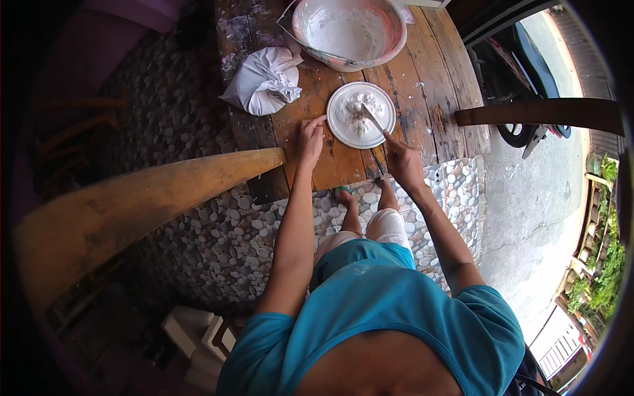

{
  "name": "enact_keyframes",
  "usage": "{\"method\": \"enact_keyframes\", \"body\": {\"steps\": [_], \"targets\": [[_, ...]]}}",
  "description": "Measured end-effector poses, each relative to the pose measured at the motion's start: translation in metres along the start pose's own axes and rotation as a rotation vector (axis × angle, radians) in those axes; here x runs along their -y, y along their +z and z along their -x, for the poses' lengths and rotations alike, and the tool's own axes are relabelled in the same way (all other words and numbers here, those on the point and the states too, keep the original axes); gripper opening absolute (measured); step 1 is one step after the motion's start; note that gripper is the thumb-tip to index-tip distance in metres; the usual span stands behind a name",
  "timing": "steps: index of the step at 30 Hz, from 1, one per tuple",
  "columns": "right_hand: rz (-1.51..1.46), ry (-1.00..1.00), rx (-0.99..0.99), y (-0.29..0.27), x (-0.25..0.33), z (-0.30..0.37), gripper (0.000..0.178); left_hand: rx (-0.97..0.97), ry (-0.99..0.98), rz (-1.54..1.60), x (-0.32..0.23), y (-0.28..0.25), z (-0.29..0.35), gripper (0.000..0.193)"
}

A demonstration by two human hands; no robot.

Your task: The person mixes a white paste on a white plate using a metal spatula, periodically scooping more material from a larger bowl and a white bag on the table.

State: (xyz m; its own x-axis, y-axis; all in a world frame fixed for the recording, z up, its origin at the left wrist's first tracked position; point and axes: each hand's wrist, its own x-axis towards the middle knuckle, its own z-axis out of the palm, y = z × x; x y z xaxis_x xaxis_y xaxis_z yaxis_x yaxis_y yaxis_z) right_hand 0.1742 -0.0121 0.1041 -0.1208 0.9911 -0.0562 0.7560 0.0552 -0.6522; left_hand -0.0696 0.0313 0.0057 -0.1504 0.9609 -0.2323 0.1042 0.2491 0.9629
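A white plate (335,134) lies on the wooden table, with a heap of white powder (356,119) in its middle. My right hand (404,162) is closed around the handle of a knife (374,121), whose metal blade slants into the powder. Darker patches show in the heap near the blade tip. At the plate's left side, my left hand (311,141) rests on the table with its fingers apart, one fingertip against the rim. Left of the plate stands a crumpled white bag (264,82), its top gathered; what it holds is hidden.
Behind the plate, a large powder-coated basin (348,65) with a wire handle stands on the worn plank table (422,99). Curved wooden chair parts (158,181) reach toward the table from both sides. Pebble-patterned flooring (218,244) lies below; a motorbike (522,86) stands at the far right.
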Motion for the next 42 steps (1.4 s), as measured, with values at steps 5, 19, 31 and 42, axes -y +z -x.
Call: {"method": "enact_keyframes", "body": {"steps": [5, 19, 31, 42], "targets": [[0.013, -0.033, -0.027, -0.001, -0.008, 0.001, 0.049, -0.036, 0.029, -0.130, 0.013, 0.002, 0.004, 0.027], [0.020, 0.048, 0.038, -0.020, -0.019, -0.012, 0.037, -0.150, 0.127, -0.249, 0.013, 0.012, -0.011, 0.034], [-0.740, 0.522, 0.341, -0.041, -0.058, -0.019, 0.041, -0.217, 0.125, -0.362, 0.018, 0.022, -0.010, 0.043], [-0.375, 0.164, 0.473, -0.047, -0.097, -0.077, 0.036, -0.052, 0.165, -0.446, -0.001, 0.016, -0.032, 0.042]]}}
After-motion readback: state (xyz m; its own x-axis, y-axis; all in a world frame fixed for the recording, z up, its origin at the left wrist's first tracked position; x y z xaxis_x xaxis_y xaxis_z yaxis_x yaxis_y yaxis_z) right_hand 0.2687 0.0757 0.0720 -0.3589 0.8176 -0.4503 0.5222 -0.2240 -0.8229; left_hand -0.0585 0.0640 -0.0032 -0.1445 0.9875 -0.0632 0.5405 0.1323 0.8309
